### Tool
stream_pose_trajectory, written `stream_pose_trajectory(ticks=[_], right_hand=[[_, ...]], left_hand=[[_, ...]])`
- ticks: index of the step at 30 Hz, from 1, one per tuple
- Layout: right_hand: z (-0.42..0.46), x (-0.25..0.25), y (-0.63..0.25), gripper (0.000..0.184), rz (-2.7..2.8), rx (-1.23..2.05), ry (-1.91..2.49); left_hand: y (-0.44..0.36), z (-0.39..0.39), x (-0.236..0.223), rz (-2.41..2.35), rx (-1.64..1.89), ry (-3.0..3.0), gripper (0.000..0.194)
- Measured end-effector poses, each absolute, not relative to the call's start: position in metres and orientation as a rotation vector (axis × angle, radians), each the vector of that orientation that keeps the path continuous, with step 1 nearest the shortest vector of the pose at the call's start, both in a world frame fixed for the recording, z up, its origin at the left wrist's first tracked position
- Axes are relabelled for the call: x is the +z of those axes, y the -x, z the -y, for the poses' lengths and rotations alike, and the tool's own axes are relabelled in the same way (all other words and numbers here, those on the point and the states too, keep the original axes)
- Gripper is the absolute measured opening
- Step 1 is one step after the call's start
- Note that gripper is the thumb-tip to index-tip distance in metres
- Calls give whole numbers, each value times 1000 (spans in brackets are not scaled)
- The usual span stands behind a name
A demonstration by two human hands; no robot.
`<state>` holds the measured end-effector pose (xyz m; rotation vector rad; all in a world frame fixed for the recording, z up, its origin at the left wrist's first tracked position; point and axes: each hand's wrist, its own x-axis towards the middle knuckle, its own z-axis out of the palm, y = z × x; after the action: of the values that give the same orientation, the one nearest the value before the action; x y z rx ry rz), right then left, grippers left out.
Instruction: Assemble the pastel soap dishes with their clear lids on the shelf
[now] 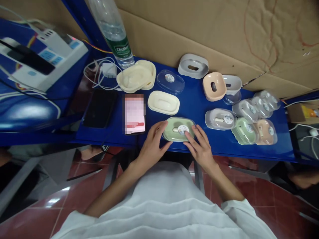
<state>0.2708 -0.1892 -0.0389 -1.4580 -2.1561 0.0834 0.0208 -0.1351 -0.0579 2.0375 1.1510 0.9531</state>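
Grip: left hand (152, 143) and right hand (203, 148) held green box (171, 132), right of phone (134, 114) | even pressure at both ends seemed best

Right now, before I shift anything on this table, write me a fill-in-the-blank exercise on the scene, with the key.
1. The left hand and the right hand touch a lidded box whose colour is ____.
2. The tabletop beneath it is ____ in colour.
3. The lit phone lies nearer to the ____ hand.
4. The label on the plastic bottle reads ____.

Missing words: green; blue; left; Cestbon.
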Motion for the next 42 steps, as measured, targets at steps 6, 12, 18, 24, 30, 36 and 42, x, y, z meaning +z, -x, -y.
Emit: stream_pose_trajectory(ticks=[6, 12, 18, 24, 30, 36, 42], right_hand=[[185, -41, -281, 71, 2259, 200, 1412], [186, -50, -288, 74, 2308, 225, 1354], [182, -52, -283, 78, 2216, 188, 1230], [182, -54, -287, 79, 2190, 165, 1215], [183, -52, -290, 78, 2243, 203, 1215], [181, -51, -289, 75, 2183, 217, 1207], [184, -52, -293, 72, 2173, 235, 1279]], left_hand=[[-19, 131, -56, -1149, 974, -2030, 78], [-19, 132, -61, -1162, 1002, -2024, 77], [-19, 137, -62, -1177, 991, -1979, 79], [-23, 132, -54, -1185, 959, -2065, 78], [-20, 135, -61, -1201, 968, -2051, 77], [-22, 137, -61, -1217, 938, -2019, 76], [-27, 134, -60, -1186, 970, -2092, 76]])
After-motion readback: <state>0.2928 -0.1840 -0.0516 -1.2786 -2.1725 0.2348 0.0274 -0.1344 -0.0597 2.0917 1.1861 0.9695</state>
